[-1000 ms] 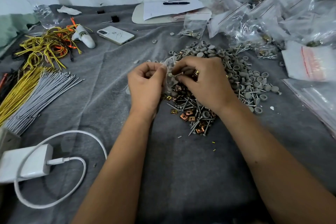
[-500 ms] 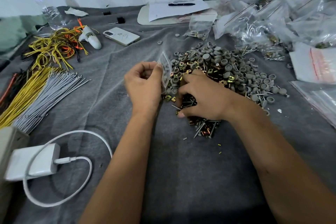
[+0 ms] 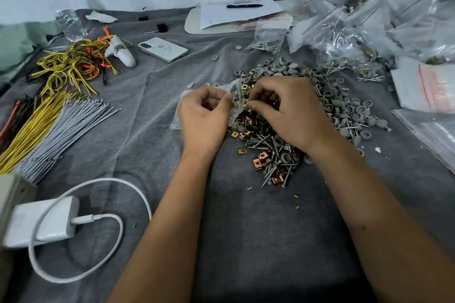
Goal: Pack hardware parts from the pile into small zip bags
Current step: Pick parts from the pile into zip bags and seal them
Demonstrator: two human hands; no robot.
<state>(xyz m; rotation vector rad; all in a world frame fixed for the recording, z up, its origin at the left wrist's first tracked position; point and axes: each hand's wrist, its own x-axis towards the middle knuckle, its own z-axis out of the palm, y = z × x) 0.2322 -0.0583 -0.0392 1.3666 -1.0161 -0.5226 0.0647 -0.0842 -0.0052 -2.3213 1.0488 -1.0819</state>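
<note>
Grey cloth covers the bench (image 3: 246,241), which runs back to a scuffed white wall. Near the middle lies the pile (image 3: 320,110) of hardware parts: grey round caps toward the far and right side, silver screws and small coppery square clips nearer the person. Both hands meet at the pile's left edge. The left hand (image 3: 204,115) has its fingers curled and pinches the edge of a small clear zip bag (image 3: 235,96), which stands up between the two hands, touching the pile; a few brassy parts show through the plastic. The right hand (image 3: 288,113) is curled too, fingertips brought together against the bag's mouth, apparently pinching a small part, though what exactly is too small to tell. Right of the pile sits a stack of flat zip bags (image 3: 428,86) with red seal lines, and behind it a heap of filled clear bags (image 3: 357,29). At the back a pen (image 3: 244,5) lies on a sheet of paper. To the left are a white phone (image 3: 163,49), a water bottle (image 3: 61,10), a tangle of yellow and orange wires (image 3: 71,64), and bundles of straight yellow and grey ties (image 3: 61,128). A white charger (image 3: 41,221) with its looped cable rests at the near left.
</note>
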